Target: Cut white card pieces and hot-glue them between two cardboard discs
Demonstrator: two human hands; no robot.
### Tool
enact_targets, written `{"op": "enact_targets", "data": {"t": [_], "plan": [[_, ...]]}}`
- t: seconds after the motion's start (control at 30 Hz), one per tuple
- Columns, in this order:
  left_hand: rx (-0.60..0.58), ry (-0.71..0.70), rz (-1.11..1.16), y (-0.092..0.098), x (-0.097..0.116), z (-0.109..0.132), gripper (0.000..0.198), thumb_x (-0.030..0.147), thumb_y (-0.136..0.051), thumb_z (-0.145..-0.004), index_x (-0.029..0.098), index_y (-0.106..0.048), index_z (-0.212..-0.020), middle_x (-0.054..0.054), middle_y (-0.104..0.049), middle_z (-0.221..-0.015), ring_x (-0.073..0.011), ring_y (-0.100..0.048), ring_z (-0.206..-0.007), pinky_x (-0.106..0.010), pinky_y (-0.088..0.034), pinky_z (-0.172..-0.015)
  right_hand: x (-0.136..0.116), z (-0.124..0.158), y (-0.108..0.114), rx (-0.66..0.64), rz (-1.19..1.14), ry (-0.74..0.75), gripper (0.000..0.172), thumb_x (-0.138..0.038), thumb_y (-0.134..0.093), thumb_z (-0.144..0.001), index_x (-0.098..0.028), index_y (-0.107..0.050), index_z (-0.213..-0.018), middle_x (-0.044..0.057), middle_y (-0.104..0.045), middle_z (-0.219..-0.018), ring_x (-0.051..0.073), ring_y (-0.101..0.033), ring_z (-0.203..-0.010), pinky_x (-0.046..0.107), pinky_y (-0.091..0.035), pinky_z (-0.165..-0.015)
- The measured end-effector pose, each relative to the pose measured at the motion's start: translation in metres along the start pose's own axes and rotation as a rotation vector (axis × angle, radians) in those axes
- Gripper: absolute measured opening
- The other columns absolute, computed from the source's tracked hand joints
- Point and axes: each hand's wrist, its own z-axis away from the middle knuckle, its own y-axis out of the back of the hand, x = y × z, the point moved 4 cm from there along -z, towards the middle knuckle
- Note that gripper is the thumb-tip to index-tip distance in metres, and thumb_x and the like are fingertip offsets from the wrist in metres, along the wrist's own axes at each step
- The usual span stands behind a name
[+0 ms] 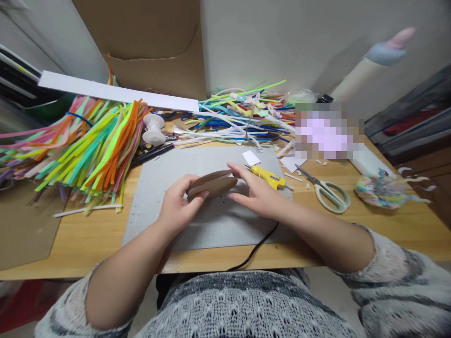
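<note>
My left hand grips the left end of a brown cardboard piece with rounded edges, thumb in front and fingers behind. It looks like two layers, with a narrow gap between them. Around its right end is my right hand, thumb and fingers apart; whether they touch the cardboard I cannot tell. Both hands are over a grey cutting mat. Just beyond my right hand lies a yellow glue gun, and a black cord runs across the mat's front edge.
Scissors with pale green handles lie at right, beside a multicoloured fuzzy piece. Bundled pipe cleaners fill the left; loose ones spread along the back. A white spool and white paper pieces are near the mat.
</note>
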Motion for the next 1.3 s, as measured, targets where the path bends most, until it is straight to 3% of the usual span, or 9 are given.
{"op": "enact_targets", "data": {"t": [0.13, 0.23, 0.43, 0.53, 0.67, 0.73, 0.83, 1.03, 1.3], "plan": [[0.098, 0.171, 0.294, 0.002, -0.008, -0.001, 0.037, 0.040, -0.064, -0.077, 0.020, -0.052, -0.105, -0.005, -0.065, -0.099, -0.0192, -0.062, -0.086, -0.029, -0.050, -0.068, -0.003, -0.003, -0.018, -0.009, -0.590, -0.195, 0.044, -0.039, -0.061, -0.079, -0.030, -0.051, -0.121, 0.004, -0.060, -0.121, 0.025, -0.057, -0.111, 0.049, -0.048, -0.094], [0.083, 0.297, 0.462, -0.002, -0.016, -0.002, 0.040, 0.042, -0.061, -0.080, 0.021, -0.048, -0.110, -0.007, -0.064, -0.107, -0.0191, -0.064, -0.086, -0.029, -0.052, -0.067, -0.005, 0.000, -0.033, -0.075, -0.934, -0.382, 0.043, -0.039, -0.066, -0.074, -0.028, -0.055, -0.114, 0.005, -0.063, -0.115, 0.025, -0.062, -0.102, 0.045, -0.055, -0.081], [0.213, 0.288, 0.323, 0.001, -0.029, -0.005, 0.041, 0.038, -0.054, -0.084, 0.022, -0.046, -0.121, -0.009, -0.056, -0.119, -0.0209, -0.055, -0.110, -0.038, -0.046, -0.093, 0.008, 0.005, -0.052, -0.115, -1.071, -0.560, 0.039, -0.037, -0.067, -0.074, -0.024, -0.057, -0.110, 0.008, -0.065, -0.110, 0.023, -0.065, -0.091, 0.044, -0.056, -0.078], [0.252, 0.262, 0.248, 0.004, -0.032, -0.006, 0.041, 0.038, -0.054, -0.085, 0.023, -0.047, -0.122, -0.011, -0.052, -0.128, -0.0224, -0.049, -0.120, -0.041, -0.042, -0.099, 0.017, 0.003, -0.051, -0.099, -0.931, -0.496, 0.045, -0.041, -0.063, -0.077, -0.025, -0.055, -0.118, 0.009, -0.061, -0.122, 0.027, -0.060, -0.108, 0.051, -0.049, -0.092], [0.239, 0.238, 0.177, 0.005, -0.036, -0.007, 0.041, 0.039, -0.049, -0.088, 0.022, -0.046, -0.125, -0.011, -0.051, -0.132, -0.0234, -0.047, -0.124, -0.041, -0.042, -0.100, 0.021, 0.001, -0.031, 0.170, -0.433, -0.235, 0.065, -0.044, -0.059, -0.080, -0.030, -0.037, -0.139, 0.006, -0.033, -0.150, 0.025, -0.030, -0.138, 0.051, -0.028, -0.112], [0.182, 0.169, 0.059, 0.004, -0.033, -0.007, 0.043, 0.038, -0.047, -0.089, 0.022, -0.045, -0.129, -0.012, -0.049, -0.136, -0.0245, -0.045, -0.127, -0.044, -0.041, -0.102, 0.014, 0.003, -0.025, 0.209, -0.145, -0.079, 0.066, -0.045, -0.054, -0.084, -0.032, -0.029, -0.144, 0.003, -0.022, -0.155, 0.023, -0.017, -0.143, 0.050, -0.018, -0.116], [0.009, -0.060, -0.243, -0.006, -0.019, -0.005, 0.046, 0.033, -0.045, -0.090, 0.020, -0.043, -0.133, -0.013, -0.045, -0.142, -0.0255, -0.039, -0.133, -0.049, -0.032, -0.109, 0.006, 0.005, -0.032, 0.072, 0.163, 0.038, 0.068, -0.047, -0.044, -0.089, -0.031, -0.017, -0.149, 0.003, -0.011, -0.158, 0.022, -0.005, -0.145, 0.052, -0.006, -0.117], [-0.380, -0.349, -0.623, -0.039, 0.003, 0.006, 0.057, 0.034, -0.041, -0.091, 0.011, -0.033, -0.142, -0.012, -0.033, -0.151, -0.0227, -0.025, -0.141, -0.042, -0.022, -0.116, 0.006, 0.006, -0.050, -0.082, 0.457, 0.009, 0.076, -0.055, -0.019, -0.094, -0.005, -0.006, -0.150, 0.017, -0.001, -0.156, 0.024, 0.004, -0.145, 0.052, -0.002, -0.116], [-0.504, -0.389, -0.827, -0.052, -0.002, 0.016, 0.087, 0.052, -0.049, -0.078, 0.004, -0.023, -0.145, -0.020, -0.018, -0.154, -0.0311, -0.010, -0.144, -0.045, -0.009, -0.117, -0.003, 0.009, -0.059, -0.162, 0.714, 0.124, 0.083, -0.065, -0.015, -0.090, -0.005, -0.012, -0.149, 0.016, -0.007, -0.156, 0.027, -0.005, -0.145, 0.055, -0.003, -0.115]]}}
